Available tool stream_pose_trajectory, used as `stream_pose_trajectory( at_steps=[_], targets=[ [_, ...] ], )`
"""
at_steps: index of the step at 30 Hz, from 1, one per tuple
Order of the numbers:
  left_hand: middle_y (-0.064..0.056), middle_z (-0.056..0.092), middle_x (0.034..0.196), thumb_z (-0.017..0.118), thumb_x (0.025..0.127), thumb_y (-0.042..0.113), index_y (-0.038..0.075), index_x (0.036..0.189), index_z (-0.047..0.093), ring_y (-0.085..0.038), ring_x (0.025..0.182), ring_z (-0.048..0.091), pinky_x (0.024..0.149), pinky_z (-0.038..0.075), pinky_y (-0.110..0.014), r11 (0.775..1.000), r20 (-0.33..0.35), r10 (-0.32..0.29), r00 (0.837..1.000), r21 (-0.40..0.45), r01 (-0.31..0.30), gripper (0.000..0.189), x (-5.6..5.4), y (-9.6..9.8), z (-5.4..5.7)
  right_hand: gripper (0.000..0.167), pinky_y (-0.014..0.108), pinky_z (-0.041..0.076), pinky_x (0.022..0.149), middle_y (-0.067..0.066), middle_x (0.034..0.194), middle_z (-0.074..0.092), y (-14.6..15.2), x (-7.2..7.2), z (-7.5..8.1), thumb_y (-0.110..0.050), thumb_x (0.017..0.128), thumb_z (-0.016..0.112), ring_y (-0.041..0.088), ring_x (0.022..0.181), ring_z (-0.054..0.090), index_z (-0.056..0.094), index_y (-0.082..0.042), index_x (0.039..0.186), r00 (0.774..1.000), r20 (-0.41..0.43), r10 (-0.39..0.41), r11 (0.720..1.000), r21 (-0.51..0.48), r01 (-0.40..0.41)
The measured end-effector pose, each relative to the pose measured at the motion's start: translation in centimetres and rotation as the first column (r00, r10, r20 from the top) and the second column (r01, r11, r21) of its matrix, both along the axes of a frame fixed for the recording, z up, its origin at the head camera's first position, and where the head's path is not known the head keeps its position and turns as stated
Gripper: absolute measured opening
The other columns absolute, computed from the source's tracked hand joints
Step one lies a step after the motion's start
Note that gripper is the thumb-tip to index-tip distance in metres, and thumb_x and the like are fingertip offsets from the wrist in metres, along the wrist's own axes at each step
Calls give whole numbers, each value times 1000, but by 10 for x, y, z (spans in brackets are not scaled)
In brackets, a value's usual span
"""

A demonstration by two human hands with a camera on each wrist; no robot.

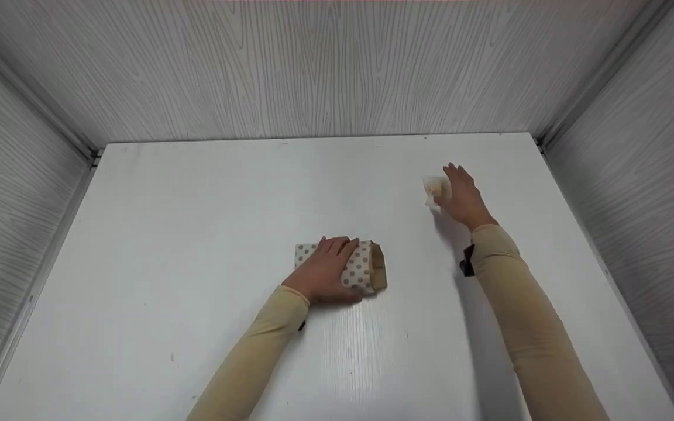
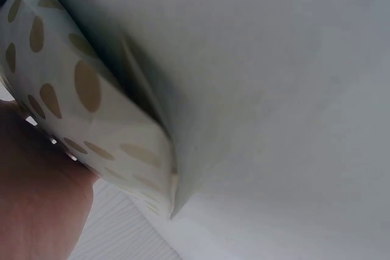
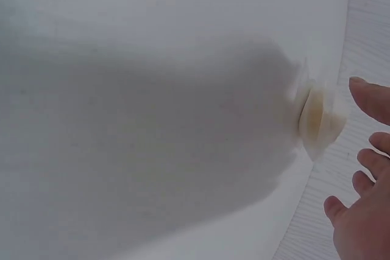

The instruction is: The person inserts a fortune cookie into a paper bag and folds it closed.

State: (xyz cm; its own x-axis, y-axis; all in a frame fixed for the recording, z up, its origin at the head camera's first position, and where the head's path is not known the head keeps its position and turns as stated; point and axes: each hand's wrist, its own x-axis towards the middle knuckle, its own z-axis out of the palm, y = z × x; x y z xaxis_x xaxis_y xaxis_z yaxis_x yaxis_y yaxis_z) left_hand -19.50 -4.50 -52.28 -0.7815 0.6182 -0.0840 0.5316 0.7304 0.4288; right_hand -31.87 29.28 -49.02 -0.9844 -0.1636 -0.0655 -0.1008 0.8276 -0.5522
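A paper bag (image 1: 359, 273) with a polka-dot pattern lies flat near the middle of the white table, its brown open mouth facing right. My left hand (image 1: 328, 275) grips it across its width, fingers at the far edge and thumb along the near one. The left wrist view shows the dotted bag (image 2: 85, 95) close up, one end fold standing slightly away. Farther back on the right, a small translucent packet (image 3: 314, 123) with something pale yellow inside sits on the table. Beside it my right hand (image 1: 463, 196) reaches with fingers spread, a gap showing between them and the packet in the right wrist view.
The white table (image 1: 196, 204) is bounded by grey wood-grain panels at the back (image 1: 313, 70), left and right. Shadows of the right arm fall on the tabletop.
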Motion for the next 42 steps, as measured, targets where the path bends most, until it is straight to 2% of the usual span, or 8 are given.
stream_pose_trajectory(
  at_steps=[5,10,15,18,23,31,38,42],
  targets=[
    [-13,32,151,74,74,60,8,156,22,-27,141,24,119,5,-40,1000,-19,-9,1000,-10,9,110,-2,1,0,71,58,6,116,16,162,11,5,-2,-2,-22,99,57,33,147,-2,19,-2,156,999,41,24,999,26,-25],
    [-12,31,151,74,74,60,9,156,21,-26,142,23,119,4,-36,1000,-17,-4,1000,-26,4,110,-3,1,0,61,57,12,116,21,155,29,5,-2,-4,-18,98,59,38,146,7,34,1,151,998,-3,68,996,59,-68],
    [-13,31,151,74,74,59,9,156,21,-26,141,23,119,5,-34,1000,-22,-9,1000,-16,9,110,-2,0,-1,52,59,21,112,24,138,48,8,-1,-3,-16,94,66,41,139,23,49,4,139,997,-64,50,997,61,-46],
    [-13,31,151,75,74,59,9,156,22,-27,141,24,119,6,-34,1000,-24,-8,1000,-6,8,110,-2,0,-1,61,59,21,112,25,142,42,10,-1,-3,-20,92,69,41,139,22,44,3,142,996,-53,68,995,71,-64],
    [-12,31,151,74,74,59,9,156,22,-27,141,23,119,6,-35,1000,-16,-2,1000,-4,2,110,-1,1,-1,71,56,16,116,23,154,28,12,1,-3,-19,92,70,42,143,17,35,1,150,990,50,134,987,83,-138],
    [-12,32,150,72,75,61,10,156,23,-26,141,24,119,6,-41,1000,-35,-9,999,-26,8,108,-4,2,-2,70,57,28,110,30,145,33,14,7,-6,-22,90,72,46,136,26,39,7,145,989,94,118,985,117,-129],
    [-11,32,150,71,76,63,10,156,22,-26,141,24,119,4,-39,1000,-23,-1,1000,-27,0,108,-2,1,-3,78,54,22,114,29,151,28,16,10,-11,-27,92,70,44,140,22,29,7,148,980,174,93,994,39,-101],
    [-11,32,150,71,75,62,11,157,21,-25,141,23,119,2,-37,1000,-16,8,1000,-13,-8,108,-2,0,-4,81,54,25,112,32,147,30,16,11,-11,-28,91,70,45,137,25,27,11,148,981,165,98,993,52,-108]
  ],
)
